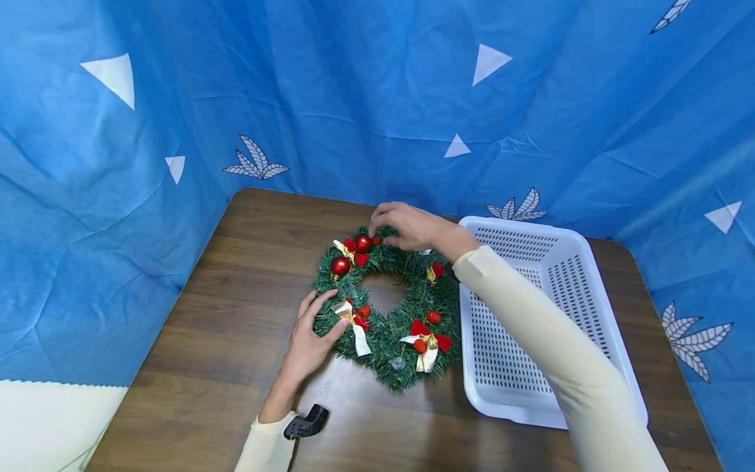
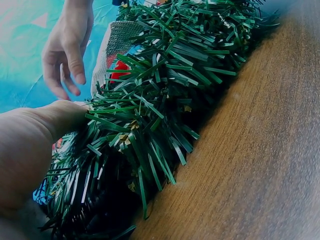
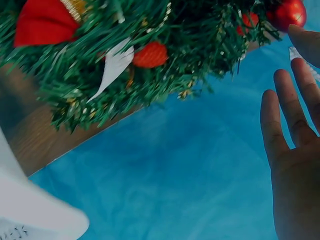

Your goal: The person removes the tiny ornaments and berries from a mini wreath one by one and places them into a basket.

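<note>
A green tinsel wreath lies on the table, trimmed with red-and-white bows, red berries and shiny red balls. At its left edge, my left hand holds the greenery between thumb and fingers; some of those fingertips are hidden. In the left wrist view, the thumb lies over the tinsel. My right hand is over the wreath's far side, beside the upper red ball. Its fingers look extended in the right wrist view, the thumb close to a ball; contact cannot be told.
Just right of the wreath stands a white perforated plastic basket, with my right forearm crossing above it. A small part of something orange-red shows inside. Blue patterned cloth hangs behind and beside the wooden table.
</note>
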`<state>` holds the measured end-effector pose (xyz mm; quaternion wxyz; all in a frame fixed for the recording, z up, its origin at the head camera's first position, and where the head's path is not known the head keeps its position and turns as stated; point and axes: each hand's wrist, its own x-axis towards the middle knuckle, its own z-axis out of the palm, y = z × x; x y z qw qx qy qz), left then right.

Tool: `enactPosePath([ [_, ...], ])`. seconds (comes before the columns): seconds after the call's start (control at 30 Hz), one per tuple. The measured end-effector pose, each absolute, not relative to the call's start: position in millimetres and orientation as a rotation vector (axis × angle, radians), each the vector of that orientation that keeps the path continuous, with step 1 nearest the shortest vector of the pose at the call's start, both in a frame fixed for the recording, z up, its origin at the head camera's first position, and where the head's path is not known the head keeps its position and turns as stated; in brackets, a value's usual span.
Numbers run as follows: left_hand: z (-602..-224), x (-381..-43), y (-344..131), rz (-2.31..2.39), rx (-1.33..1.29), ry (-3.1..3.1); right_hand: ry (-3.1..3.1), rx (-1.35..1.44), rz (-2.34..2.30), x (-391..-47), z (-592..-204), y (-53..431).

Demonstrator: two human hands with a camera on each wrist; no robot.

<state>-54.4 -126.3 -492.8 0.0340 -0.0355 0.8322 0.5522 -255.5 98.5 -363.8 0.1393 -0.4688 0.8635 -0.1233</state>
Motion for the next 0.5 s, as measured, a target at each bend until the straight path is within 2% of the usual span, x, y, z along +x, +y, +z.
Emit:
enactPosePath([
  [0.5, -492, -54, -127, 1.706, -0.101, 2.562, 2.427, -1.393, -0.343, -255, -372, 75],
])
